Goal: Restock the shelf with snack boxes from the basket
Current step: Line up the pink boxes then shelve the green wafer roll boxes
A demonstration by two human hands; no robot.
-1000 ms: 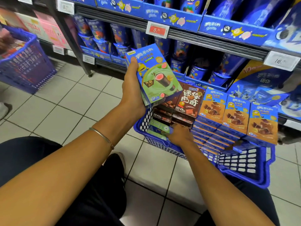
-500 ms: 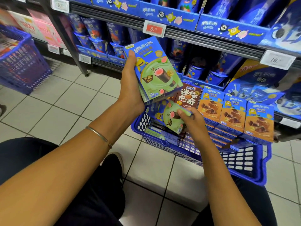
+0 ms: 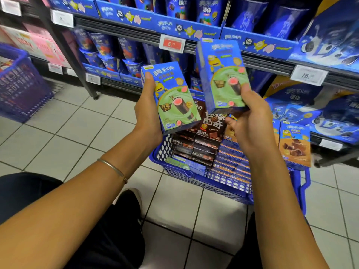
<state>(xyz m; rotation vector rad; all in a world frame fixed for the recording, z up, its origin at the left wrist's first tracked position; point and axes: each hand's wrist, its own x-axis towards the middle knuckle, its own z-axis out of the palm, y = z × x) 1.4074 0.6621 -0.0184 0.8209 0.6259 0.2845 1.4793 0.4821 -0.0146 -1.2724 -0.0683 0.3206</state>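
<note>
**Green-faced snack boxes, one held up in each hand**

Green and blue on its printed face, the first snack box (image 3: 174,101) stands nearly upright in the left hand (image 3: 148,117), leaning a little to the right. Its lower left corner sits against the palm. The left thumb (image 3: 149,82) lies straight up the left edge of the face. The other fingers are hidden behind the carton, so how far they wrap round it cannot be told.

The second snack box (image 3: 223,74) has the same design and is held higher and further right in the right hand (image 3: 252,125). The right thumb (image 3: 245,90) presses on the lower right of the face, and the remaining fingers curl under and behind the bottom end, pinching the carton from below.

The two boxes are apart, with open space between them, and neither touches the shelf (image 3: 126,32). Both hang above the blue basket (image 3: 194,174), which stands on the tiled floor (image 3: 58,136) just in front of the shelf.

Inside the basket are stacked brown boxes (image 3: 206,140) on the left and blue-and-orange boxes (image 3: 231,162) beside them. One green box (image 3: 180,162) lies flat at the near left corner. An orange-faced box (image 3: 294,146) stands upright at the basket's right side.

On the shelf rail behind the hands a red price tag (image 3: 172,43) shows in the gap between the two held boxes, with blue packs above and below it. A second blue basket (image 3: 21,88) stands at the far left. A thin metal bangle (image 3: 112,167) circles the left wrist.
</note>
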